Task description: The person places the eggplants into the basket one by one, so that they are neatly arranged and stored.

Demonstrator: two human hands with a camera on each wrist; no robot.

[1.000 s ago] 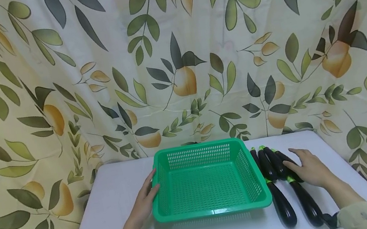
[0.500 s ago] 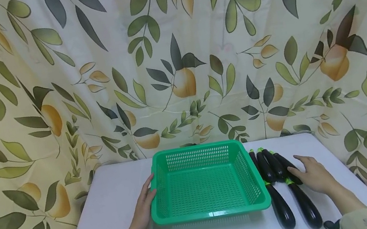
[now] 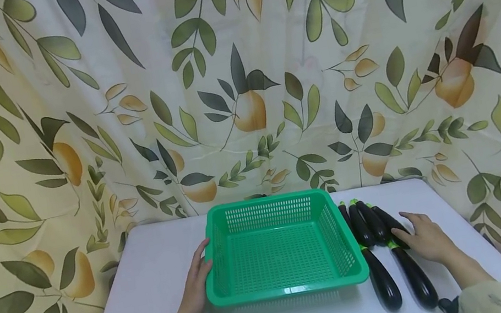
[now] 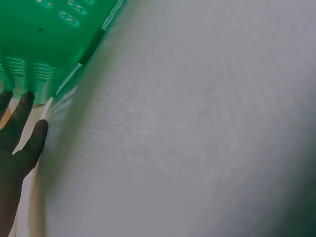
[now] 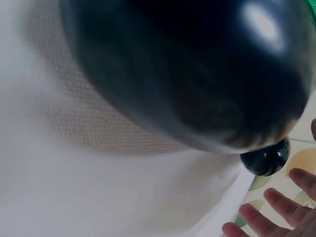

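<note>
Left hand [image 3: 198,283]: lay flat, fingers straight against the green basket's [image 3: 287,286] left wall.
Right hand [image 3: 424,237]: rested relaxed, fingers spread, on the eggplants [image 3: 378,226] near the tabletop's [image 3: 152,285] right edge.

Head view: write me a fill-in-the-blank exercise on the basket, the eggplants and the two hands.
1. The left hand rests against the left side of the ____ plastic basket.
2. The eggplants lie on the white table to the ____ of the basket.
3. The right hand lies with straight fingers on the ____.
4. Inside, the basket holds ____.

Missing words: green; right; eggplants; nothing
</note>
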